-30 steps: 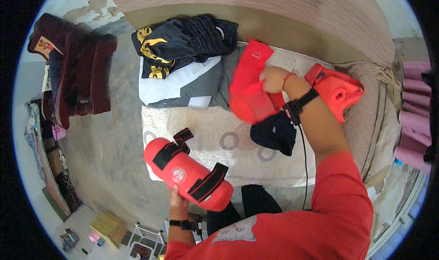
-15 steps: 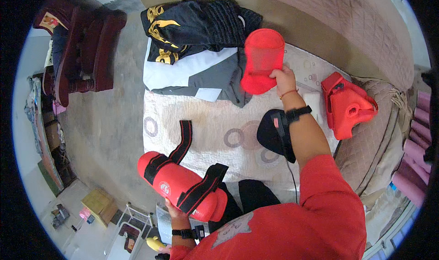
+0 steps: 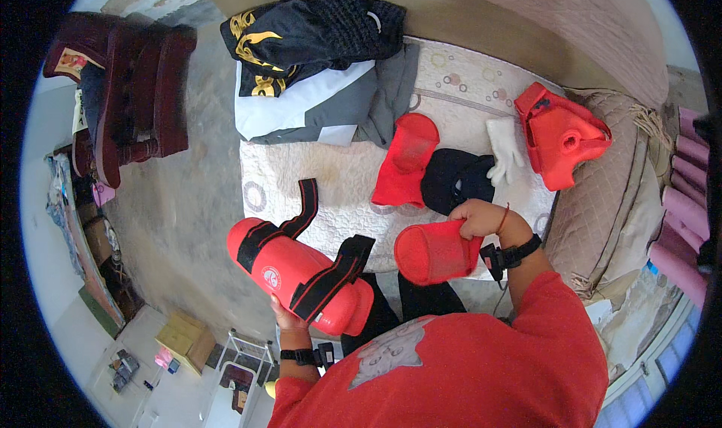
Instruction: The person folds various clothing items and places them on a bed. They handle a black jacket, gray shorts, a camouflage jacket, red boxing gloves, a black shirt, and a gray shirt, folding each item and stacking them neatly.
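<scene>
Both hands are busy: the left hand [image 3: 287, 314] grips a red padded guard [image 3: 297, 266] with black straps, held across the bed's near left corner, while the right hand [image 3: 481, 219] is closed on the edge of a red mesh-faced sleeve [image 3: 435, 255]. From where I stand, a round white emblem [image 3: 271, 279] shows on the guard, too small to read. On the bed [image 3: 342, 191], a similar red sleeve [image 3: 410, 157] touches a black cloth item [image 3: 455, 180], with a white glove [image 3: 504, 144] against that; gold figures [image 3: 259, 48] decorate a black garment [image 3: 331, 33] beyond
</scene>
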A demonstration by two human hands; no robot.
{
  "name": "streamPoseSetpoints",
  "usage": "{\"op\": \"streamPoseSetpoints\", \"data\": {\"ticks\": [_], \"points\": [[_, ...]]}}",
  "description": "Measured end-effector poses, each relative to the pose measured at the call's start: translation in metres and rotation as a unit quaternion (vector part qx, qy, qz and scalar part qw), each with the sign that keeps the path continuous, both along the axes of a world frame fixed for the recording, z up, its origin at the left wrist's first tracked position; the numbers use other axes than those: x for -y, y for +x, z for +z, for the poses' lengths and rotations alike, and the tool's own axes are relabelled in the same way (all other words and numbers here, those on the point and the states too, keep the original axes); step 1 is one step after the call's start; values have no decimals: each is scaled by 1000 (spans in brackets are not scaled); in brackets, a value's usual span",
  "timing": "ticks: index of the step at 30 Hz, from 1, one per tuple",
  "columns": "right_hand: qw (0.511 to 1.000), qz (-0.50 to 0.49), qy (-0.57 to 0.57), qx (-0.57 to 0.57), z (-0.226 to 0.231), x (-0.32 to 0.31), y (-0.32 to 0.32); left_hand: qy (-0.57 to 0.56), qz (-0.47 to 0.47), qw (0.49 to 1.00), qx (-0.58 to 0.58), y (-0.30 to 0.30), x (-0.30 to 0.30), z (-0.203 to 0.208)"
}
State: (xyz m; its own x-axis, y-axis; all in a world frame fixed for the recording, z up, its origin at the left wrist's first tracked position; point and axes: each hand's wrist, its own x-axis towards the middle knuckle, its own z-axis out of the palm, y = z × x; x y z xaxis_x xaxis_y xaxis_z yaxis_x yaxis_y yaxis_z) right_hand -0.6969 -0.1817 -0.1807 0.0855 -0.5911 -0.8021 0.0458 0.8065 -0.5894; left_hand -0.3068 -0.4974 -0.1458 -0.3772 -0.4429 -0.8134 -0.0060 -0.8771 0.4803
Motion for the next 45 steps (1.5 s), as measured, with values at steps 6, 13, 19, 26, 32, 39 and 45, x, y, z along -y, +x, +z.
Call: {"op": "streamPoseSetpoints", "data": {"ticks": [6,13,19,26,32,39,45], "points": [[689,-703,-23,173,-88,30,22,-6,-30,999,-23,-8,7,2],[759,-508,220,-342,-196,136,60,-12,-105,993,-49,-5,30,8],[710,-597,253,-276,-162,135,50,-23,-188,980,-67,3,71,19],[489,-792,-266,252,-25,57,129,11,-428,892,-147,-45,121,36],[408,-828,-349,158,125,-84,326,75,-598,760,-244,-97,38,104],[230,-941,-234,-79,215,-188,596,109,-731,602,-302,-63,-156,185],[133,-954,-225,-148,202,-248,791,140,-823,415,-360,42,-379,228]]}}
